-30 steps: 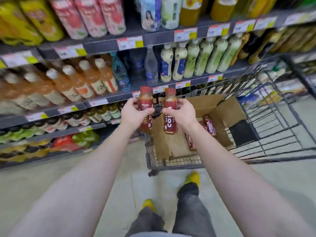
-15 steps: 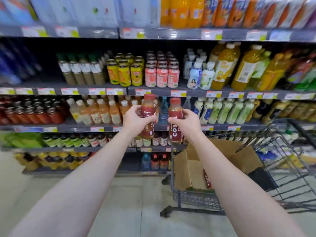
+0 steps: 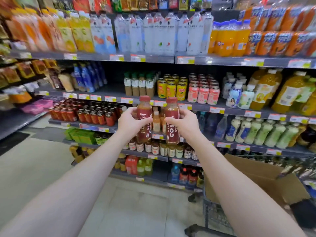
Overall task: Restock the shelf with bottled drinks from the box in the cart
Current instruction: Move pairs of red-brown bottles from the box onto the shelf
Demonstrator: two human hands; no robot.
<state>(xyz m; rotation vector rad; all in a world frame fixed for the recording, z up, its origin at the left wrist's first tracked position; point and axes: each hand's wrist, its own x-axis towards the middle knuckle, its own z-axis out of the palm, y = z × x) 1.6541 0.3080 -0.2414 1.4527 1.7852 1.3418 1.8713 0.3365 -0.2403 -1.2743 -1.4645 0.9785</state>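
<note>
Each of my hands holds one upright Costa coffee bottle with a dark red label and red cap. My left hand (image 3: 130, 123) grips the left bottle (image 3: 144, 108) round its middle. My right hand (image 3: 183, 124) grips the right bottle (image 3: 171, 110) the same way. Both bottles are raised in front of the drinks shelf (image 3: 109, 91), level with its middle rows. The open cardboard box (image 3: 253, 178) sits in the cart (image 3: 215, 218) at the lower right, its inside hidden from here.
The shelving is packed with bottles and cans on several levels: red cans (image 3: 89, 113) at left, green-white bottles (image 3: 256, 132) at right, small coffee bottles (image 3: 162, 148) just below my hands. Pale floor (image 3: 34, 168) lies to the left of the cart.
My view has swung up and left from the cart to the shelves. Both hands have lifted the two bottles out of the box and carried them up toward the middle shelves.
</note>
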